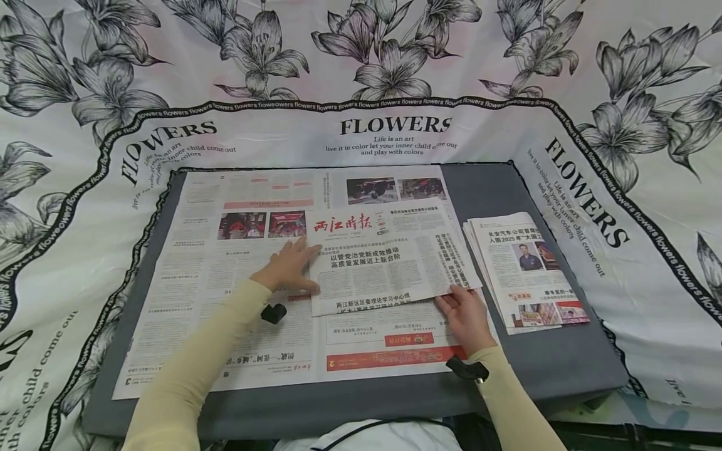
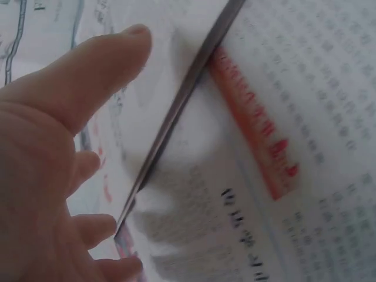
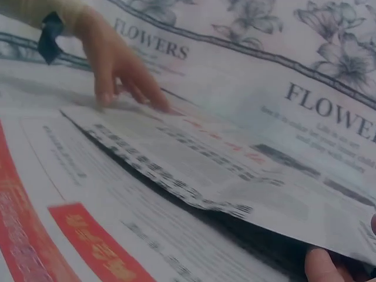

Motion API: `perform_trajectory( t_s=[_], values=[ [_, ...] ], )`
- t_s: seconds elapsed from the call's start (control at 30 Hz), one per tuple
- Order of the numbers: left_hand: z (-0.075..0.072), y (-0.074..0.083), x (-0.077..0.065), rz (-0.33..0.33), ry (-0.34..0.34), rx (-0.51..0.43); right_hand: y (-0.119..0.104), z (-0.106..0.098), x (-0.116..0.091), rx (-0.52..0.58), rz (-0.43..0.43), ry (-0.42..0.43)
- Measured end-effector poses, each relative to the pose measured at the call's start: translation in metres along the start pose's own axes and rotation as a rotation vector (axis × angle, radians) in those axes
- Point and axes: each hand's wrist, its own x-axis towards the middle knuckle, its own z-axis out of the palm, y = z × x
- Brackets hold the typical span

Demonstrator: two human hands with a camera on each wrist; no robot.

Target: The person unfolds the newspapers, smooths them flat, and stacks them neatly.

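Note:
A large newspaper sheet (image 1: 180,282) lies spread on the grey board. Over its middle sits a smaller folded newspaper (image 1: 366,275) with a red masthead. My left hand (image 1: 289,266) rests with spread fingers at the folded paper's left edge; the left wrist view shows its thumb (image 2: 111,61) stretched out. At the lower right corner, my right hand (image 1: 467,316) pinches the folded paper. The right wrist view shows that paper's near edge (image 3: 176,197) raised off the sheet, with a fingertip (image 3: 320,267) under it.
Another folded newspaper stack (image 1: 527,275) lies on the right of the grey board (image 1: 479,188). A white cloth (image 1: 271,138) printed with flowers and lettering surrounds the board. A dark band is on each wrist.

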Motion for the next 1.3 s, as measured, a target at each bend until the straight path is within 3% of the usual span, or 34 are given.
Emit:
perform_trajectory(
  t_s=[0.17,0.4,0.57,0.73,0.93,1.07,1.3],
  values=[
    [0.009,0.000,-0.001,-0.019,-0.029,0.010,0.020,0.023,-0.001,-0.003,-0.003,-0.037],
    [0.014,0.001,0.001,-0.021,0.004,0.022,0.039,0.050,-0.003,-0.098,0.017,-0.044],
    [0.016,0.000,0.002,-0.019,0.005,0.012,0.045,0.059,-0.003,-0.100,0.019,-0.033],
    [0.013,-0.004,0.001,-0.016,0.002,-0.051,0.042,0.057,-0.002,-0.098,0.037,-0.048],
    [0.006,-0.014,0.003,0.050,0.122,-0.221,0.026,0.047,-0.003,-0.181,0.054,-0.095],
    [0.000,-0.018,0.000,0.008,0.177,-0.339,0.014,0.042,-0.004,-0.259,0.054,-0.160],
    [-0.004,-0.011,-0.003,-0.072,0.252,-0.280,-0.002,0.030,0.002,-0.393,0.068,-0.308]
  ],
)
